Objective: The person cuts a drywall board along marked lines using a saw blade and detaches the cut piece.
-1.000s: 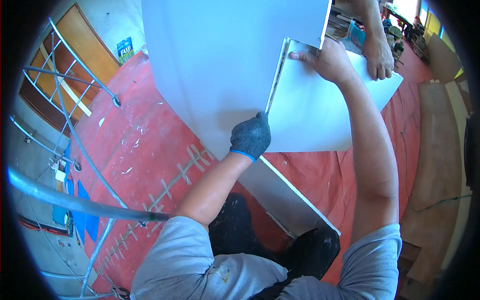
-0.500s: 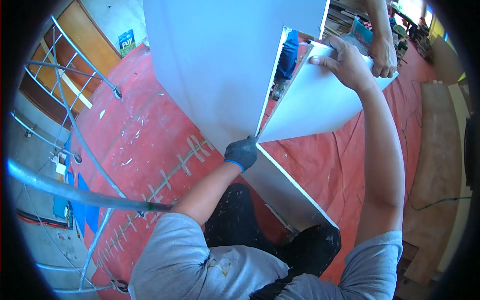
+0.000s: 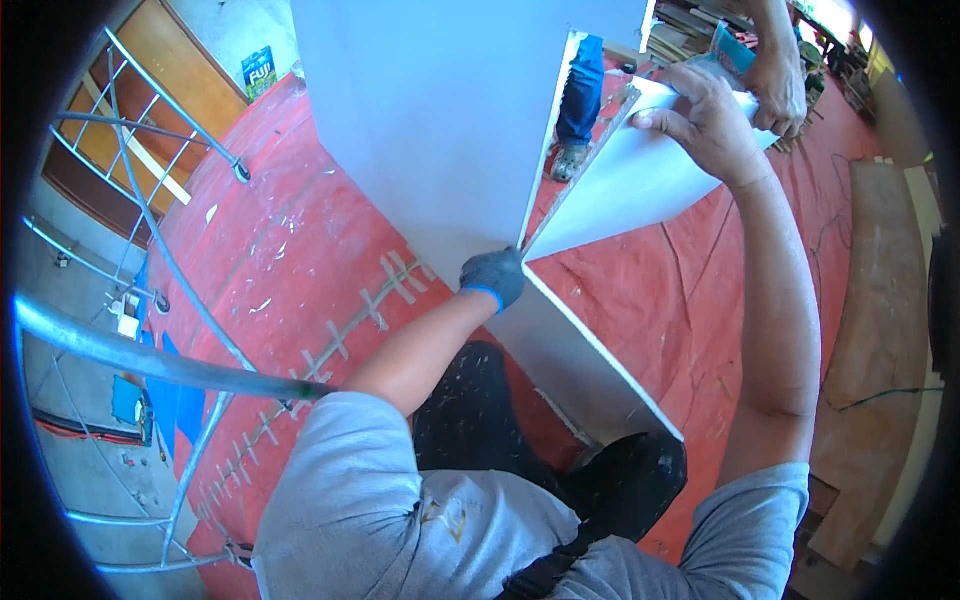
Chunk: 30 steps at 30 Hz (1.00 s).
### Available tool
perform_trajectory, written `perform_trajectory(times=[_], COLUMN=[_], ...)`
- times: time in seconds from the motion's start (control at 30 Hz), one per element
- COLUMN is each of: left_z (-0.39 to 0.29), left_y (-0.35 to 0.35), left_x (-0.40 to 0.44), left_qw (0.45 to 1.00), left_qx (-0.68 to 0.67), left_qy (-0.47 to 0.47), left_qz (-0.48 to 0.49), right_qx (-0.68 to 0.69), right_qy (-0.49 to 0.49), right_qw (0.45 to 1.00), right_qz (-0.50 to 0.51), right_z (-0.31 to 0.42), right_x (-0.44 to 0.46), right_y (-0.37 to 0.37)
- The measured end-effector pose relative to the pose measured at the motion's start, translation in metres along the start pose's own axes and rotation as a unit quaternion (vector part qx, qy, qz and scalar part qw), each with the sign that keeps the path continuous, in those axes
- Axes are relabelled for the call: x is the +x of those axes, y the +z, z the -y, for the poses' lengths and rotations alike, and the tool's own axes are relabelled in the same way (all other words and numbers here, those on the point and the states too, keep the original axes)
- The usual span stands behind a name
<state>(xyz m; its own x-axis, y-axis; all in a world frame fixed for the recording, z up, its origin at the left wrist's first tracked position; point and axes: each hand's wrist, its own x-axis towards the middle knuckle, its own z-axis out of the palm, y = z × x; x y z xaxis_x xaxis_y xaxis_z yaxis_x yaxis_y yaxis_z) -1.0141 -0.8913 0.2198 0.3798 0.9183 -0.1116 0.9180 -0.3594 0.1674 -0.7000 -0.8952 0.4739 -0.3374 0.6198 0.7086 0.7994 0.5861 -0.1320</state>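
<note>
A large white plasterboard sheet (image 3: 430, 130) stands upright before me, with an L-shaped cut and a rough, crumbly edge. A partly separated plasterboard piece (image 3: 640, 190) angles away to the right from the cut's inner corner. My left hand (image 3: 494, 277), in a dark glove with a blue cuff, is closed at that corner against the sheet; its fingertips are partly hidden. My bare right hand (image 3: 705, 120) grips the upper edge of the angled piece, thumb on the near face. Another person's hand (image 3: 778, 95) holds the same piece farther right.
Metal scaffold tubing (image 3: 170, 360) with castors stands at my left. Red sheeting (image 3: 290, 220) with taped seams covers the floor. The other person's leg (image 3: 582, 95) shows through the gap. Long wooden boards (image 3: 860, 380) lie at right, and a wooden door (image 3: 180, 70) is at back left.
The angled piece has tilted farther back and down, widening the gap so more of the other person's leg and shoe shows. My left hand sits slightly higher in view at the corner.
</note>
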Motion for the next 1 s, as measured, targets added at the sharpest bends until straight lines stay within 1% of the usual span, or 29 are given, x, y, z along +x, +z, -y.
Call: perform_trajectory(times=[0.07, 0.17, 0.2, 0.3, 0.33, 0.37, 0.43, 0.47, 0.57, 0.6, 0.63, 0.7, 0.77, 0.83, 0.87, 0.9, 0.93, 0.97, 1.0], left_z=[-0.002, 0.003, 0.001, 0.008, 0.009, 0.005, -0.005, -0.009, 0.000, 0.006, 0.012, 0.025, 0.040, 0.049, 0.050, 0.050, 0.049, 0.047, 0.046], left_y=[0.007, 0.016, 0.017, 0.011, 0.012, 0.008, 0.004, 0.004, 0.010, 0.016, 0.016, 0.017, 0.015, 0.008, 0.002, -0.011, -0.024, -0.037, -0.051], left_x=[0.007, -0.005, -0.006, 0.000, 0.002, 0.003, -0.001, -0.010, -0.013, -0.017, -0.019, -0.031, -0.045, -0.062, -0.074, -0.087, -0.099, -0.112, -0.127], left_qw=[1.000, 1.000, 1.000, 1.000, 1.000, 0.999, 1.000, 1.000, 0.997, 0.996, 0.993, 0.982, 0.980, 0.978, 0.978, 0.980, 0.983, 0.984, 0.984], left_qx=[-0.004, 0.006, 0.002, -0.005, -0.006, -0.008, -0.014, -0.019, -0.070, -0.048, -0.068, -0.114, -0.131, -0.160, -0.172, -0.173, -0.173, -0.175, -0.177], left_qy=[0.008, -0.017, -0.016, -0.005, 0.007, 0.022, 0.000, -0.013, -0.013, 0.011, 0.028, 0.057, 0.058, 0.055, 0.051, 0.044, 0.028, 0.007, -0.015], left_qz=[0.001, 0.008, 0.022, 0.031, 0.026, 0.022, 0.010, 0.007, -0.031, -0.070, -0.096, -0.138, -0.141, -0.122, -0.107, -0.090, -0.058, -0.027, 0.005], right_qx=[-0.004, -0.056, -0.053, 0.000, 0.016, 0.010, -0.001, 0.030, 0.001, -0.030, -0.062, -0.063, -0.088, -0.078, -0.051, 0.031, 0.116, 0.203, 0.312], right_qy=[-0.015, -0.084, -0.009, 0.041, 0.081, 0.060, 0.024, 0.077, 0.045, 0.028, -0.009, 0.002, 0.001, 0.046, 0.061, 0.126, 0.185, 0.238, 0.253], right_qw=[1.000, 0.994, 0.998, 0.999, 0.996, 0.998, 1.000, 0.996, 0.998, 0.996, 0.991, 0.974, 0.956, 0.917, 0.902, 0.940, 0.955, 0.946, 0.916], right_qz=[-0.008, -0.034, -0.020, 0.001, 0.019, 0.016, 0.009, 0.014, 0.047, 0.084, 0.122, 0.216, 0.281, 0.389, 0.425, 0.315, 0.202, 0.089, 0.019], right_z=[0.011, 0.001, 0.008, 0.004, 0.005, 0.002, -0.006, -0.008, -0.009, -0.001, -0.005, -0.007, -0.020, -0.012, -0.018, -0.027, -0.036, -0.043, -0.042], right_x=[-0.002, -0.003, -0.005, -0.004, -0.006, -0.008, -0.016, -0.018, -0.025, -0.024, -0.025, -0.024, -0.027, -0.011, -0.009, -0.011, -0.013, 0.002, 0.037], right_y=[-0.002, -0.004, -0.006, -0.018, -0.020, -0.022, -0.024, -0.025, -0.028, -0.029, -0.028, -0.026, -0.023, -0.040, -0.040, -0.044, -0.050, -0.058, -0.077])
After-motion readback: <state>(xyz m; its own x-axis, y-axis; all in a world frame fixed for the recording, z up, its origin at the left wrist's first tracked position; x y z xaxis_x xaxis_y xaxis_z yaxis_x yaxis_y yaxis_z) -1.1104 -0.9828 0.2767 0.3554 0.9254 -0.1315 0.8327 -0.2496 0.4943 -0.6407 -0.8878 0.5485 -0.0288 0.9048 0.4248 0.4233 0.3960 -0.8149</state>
